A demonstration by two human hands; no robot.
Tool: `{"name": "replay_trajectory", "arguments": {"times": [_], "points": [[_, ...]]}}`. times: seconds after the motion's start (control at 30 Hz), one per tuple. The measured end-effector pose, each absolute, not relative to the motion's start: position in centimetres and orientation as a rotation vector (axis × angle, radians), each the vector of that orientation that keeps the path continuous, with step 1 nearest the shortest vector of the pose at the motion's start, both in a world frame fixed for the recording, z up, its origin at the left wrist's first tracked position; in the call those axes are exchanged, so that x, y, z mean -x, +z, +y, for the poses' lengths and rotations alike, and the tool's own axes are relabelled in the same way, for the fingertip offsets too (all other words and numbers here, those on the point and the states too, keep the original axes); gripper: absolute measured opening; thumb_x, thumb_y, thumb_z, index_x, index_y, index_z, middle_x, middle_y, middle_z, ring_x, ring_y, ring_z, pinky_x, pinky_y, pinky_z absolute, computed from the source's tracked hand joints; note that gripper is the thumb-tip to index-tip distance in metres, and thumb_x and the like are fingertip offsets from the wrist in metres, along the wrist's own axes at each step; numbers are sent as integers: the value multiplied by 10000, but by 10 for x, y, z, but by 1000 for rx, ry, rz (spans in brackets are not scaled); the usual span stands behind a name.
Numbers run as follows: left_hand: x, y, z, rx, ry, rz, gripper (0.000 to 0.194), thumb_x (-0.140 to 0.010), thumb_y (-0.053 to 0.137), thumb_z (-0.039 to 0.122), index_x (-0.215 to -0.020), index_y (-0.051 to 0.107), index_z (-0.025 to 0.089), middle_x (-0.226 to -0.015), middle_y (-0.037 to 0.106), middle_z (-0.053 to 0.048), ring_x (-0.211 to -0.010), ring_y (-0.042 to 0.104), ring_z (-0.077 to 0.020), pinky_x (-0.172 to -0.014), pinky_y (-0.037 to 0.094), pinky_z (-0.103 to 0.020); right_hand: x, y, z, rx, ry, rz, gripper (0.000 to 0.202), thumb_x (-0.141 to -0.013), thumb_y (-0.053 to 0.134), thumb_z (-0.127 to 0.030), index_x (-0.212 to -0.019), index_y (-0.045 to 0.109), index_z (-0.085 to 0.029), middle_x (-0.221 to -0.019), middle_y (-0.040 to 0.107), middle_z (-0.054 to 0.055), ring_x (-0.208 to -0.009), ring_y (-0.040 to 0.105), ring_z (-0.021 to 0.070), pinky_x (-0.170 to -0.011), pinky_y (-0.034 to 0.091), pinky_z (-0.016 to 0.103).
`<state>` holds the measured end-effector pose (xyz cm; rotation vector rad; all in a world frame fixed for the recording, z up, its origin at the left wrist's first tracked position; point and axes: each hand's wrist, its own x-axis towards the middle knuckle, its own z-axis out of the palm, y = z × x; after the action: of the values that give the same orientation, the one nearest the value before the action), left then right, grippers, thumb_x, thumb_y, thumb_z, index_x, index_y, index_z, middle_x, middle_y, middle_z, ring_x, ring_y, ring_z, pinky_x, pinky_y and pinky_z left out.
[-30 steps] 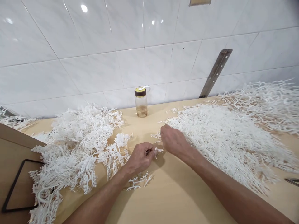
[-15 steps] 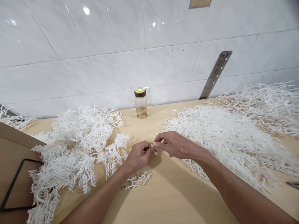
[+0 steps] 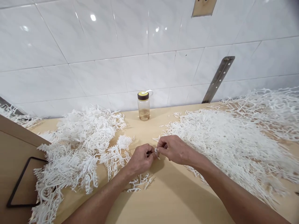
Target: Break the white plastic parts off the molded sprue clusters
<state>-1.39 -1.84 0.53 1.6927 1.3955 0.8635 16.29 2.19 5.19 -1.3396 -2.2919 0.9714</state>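
Near the middle of the wooden table [image 3: 173,199], my left hand [image 3: 143,158] pinches a small white branched plastic piece [image 3: 156,150]. My right hand [image 3: 175,150] meets it from the other side, thumb and forefinger closed on the same piece. Fingers hide most of it. Just below my left wrist lies a loose white branched sprig [image 3: 140,183]. A heap of white branching pieces [image 3: 81,143] spreads to the left of my hands. To the right is a wide pile of thin white pieces [image 3: 224,137].
A clear bottle [image 3: 144,109] with a dark and yellow lid stands at the back, part full of liquid. A metal bracket [image 3: 218,79] leans against the tiled wall [image 3: 130,71]. At left is a wooden panel [image 3: 18,149] with a black metal loop [image 3: 20,183].
My right thumb and forefinger have closed in on the small piece at my left fingertips. The whole view has shifted slightly, so everything sits a little lower and further right.
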Motion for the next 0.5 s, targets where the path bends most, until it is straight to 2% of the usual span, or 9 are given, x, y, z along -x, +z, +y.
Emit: {"name": "replay_trajectory", "arguments": {"times": [0.13,0.33,0.5], "points": [[13,4,-20,-1782,825,1432,225,-814,567,309,-632,556,178,-656,516,10,-606,460,-125,-552,325,-252,-160,46,21,1401,788,-2348,145,-753,536,-130,-686,648,-192,-738,675,17,-644,572,143,-554,382,243],[11,4,-22,-1950,754,1487,264,-807,520,198,-553,451,179,-634,461,4,-575,421,-122,-552,280,-276,-146,37,11,1449,358,-2536,171,-878,500,-118,-773,627,-164,-816,640,70,-723,587,171,-602,348,265],[10,6,-25,-1843,818,1386,204,-784,535,180,-585,490,177,-656,480,10,-612,443,-121,-571,314,-258,-151,28,28,1716,117,-2409,170,-894,453,-73,-863,613,-120,-891,636,127,-683,581,178,-569,312,288]]}}
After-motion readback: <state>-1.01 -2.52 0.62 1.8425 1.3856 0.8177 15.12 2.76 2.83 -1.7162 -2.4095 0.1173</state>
